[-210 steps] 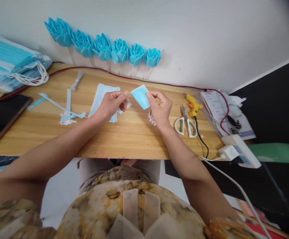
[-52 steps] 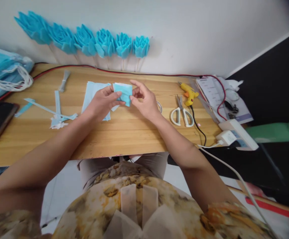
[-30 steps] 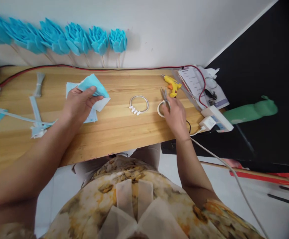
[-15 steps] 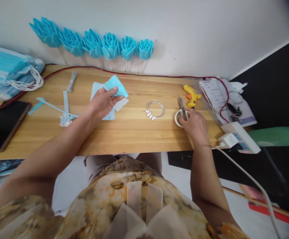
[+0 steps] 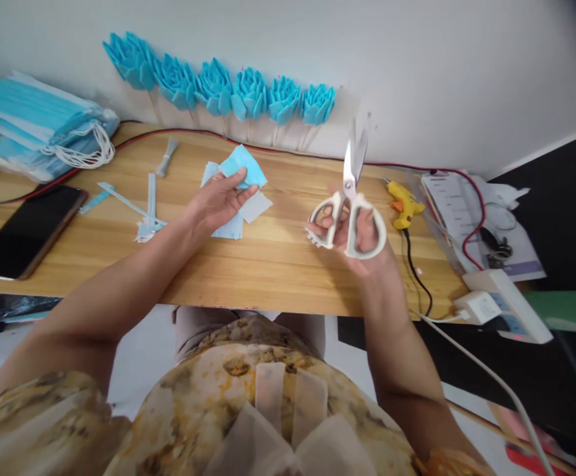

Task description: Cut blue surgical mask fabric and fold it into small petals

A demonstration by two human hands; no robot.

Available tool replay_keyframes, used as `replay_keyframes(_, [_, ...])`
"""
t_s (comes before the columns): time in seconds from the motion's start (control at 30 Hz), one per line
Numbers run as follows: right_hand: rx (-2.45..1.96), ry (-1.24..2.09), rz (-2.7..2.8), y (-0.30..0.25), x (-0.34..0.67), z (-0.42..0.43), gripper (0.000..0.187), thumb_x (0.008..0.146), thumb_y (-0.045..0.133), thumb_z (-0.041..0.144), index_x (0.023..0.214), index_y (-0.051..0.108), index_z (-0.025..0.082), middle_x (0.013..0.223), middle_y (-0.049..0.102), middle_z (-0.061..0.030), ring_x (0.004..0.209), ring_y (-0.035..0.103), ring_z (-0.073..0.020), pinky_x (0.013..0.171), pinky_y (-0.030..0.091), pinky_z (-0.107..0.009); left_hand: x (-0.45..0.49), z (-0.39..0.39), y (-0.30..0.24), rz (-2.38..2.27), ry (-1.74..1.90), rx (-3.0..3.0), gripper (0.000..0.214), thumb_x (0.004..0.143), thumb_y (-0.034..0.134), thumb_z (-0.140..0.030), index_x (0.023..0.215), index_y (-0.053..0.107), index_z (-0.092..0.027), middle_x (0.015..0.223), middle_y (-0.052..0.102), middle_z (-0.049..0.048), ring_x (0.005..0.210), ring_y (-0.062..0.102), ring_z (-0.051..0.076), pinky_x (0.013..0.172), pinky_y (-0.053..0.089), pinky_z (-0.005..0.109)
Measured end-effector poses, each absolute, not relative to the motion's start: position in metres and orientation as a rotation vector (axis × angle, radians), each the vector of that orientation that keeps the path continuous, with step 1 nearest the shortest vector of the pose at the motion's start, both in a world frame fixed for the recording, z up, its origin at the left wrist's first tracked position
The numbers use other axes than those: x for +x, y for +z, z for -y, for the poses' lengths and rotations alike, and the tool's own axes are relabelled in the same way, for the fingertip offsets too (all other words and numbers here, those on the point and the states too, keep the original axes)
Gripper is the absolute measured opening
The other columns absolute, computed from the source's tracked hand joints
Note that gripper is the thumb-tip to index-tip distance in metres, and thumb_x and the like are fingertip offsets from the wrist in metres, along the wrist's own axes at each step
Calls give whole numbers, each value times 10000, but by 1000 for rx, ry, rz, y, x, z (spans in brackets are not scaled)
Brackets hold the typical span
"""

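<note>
At ten o'clock from the right hand, over the table, is the square. The left hand grasps it between thumb and fingers, so the left is the nearer hand; the right is well apart from it. The right hand grasps the scissors by the handles; whether fingers pass through both loops cannot be told. Scissors: long axis near twelve o'clock, tips uppermost, blades slightly parted, hence aimed past the square, which lies at nine to ten o'clock from the pivot. Square: tilted corner-up, no evident long axis. Count: scissors, one; squares in hand, one visible, layers indeterminate; pale patch, one, between three and four o'clock from the left hand; flowers, six, at twelve; strips, at least three, at nine; ties, one bundle, at ten; phone, one, beyond the strips at nine; masks, one pile, number indeterminate, at ten; glue gun, one, at two o'clock from the right hand.
</note>
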State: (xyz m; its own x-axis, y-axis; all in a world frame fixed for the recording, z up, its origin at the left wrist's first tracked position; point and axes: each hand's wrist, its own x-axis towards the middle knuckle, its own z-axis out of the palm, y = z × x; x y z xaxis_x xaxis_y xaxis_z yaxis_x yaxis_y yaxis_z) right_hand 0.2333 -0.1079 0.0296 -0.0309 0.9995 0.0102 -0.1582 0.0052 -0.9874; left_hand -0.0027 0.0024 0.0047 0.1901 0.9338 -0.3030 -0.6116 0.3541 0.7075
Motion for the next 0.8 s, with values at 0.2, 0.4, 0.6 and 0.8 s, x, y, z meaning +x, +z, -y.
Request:
replay_keyframes(0.2, [-861, 1679, 1260, 52, 217, 80, 777, 771, 568, 885, 1205, 621, 242, 885, 684, -49, 774, 681, -210, 709, 634, -424, -4, -3, 7, -829, 1141, 533, 202, 934, 708, -69, 774, 644, -173, 762, 739, -29, 701, 734, 81, 765, 637, 182])
replay_keyframes(0.4, [-748, 1876, 1188, 11, 212, 88, 648, 824, 648, 768, 1133, 660, 199, 694, 620, 5, 539, 545, -130, 449, 503, -260, -5, -5, 8, -809, 1159, 460, 226, 965, 658, -54, 765, 627, -153, 756, 734, -16, 698, 730, 75, 776, 649, 181])
replay_keyframes(0.6, [-777, 1986, 1143, 4, 210, 90, 561, 840, 683, 672, 1120, 654, 186, 676, 642, 7, 490, 537, -123, 416, 469, -252, -7, -8, 4, -842, 1184, 438, 244, 938, 697, -61, 742, 602, -170, 725, 694, -29, 695, 715, 72, 802, 651, 185])
replay_keyframes(0.8, [-774, 1986, 1135, 5, 208, 90, 573, 854, 675, 672, 1138, 648, 175, 664, 630, 11, 500, 524, -115, 422, 472, -244, -6, -7, 8, -828, 1178, 424, 249, 946, 686, -60, 747, 589, -175, 715, 680, -32, 696, 709, 76, 830, 654, 207])
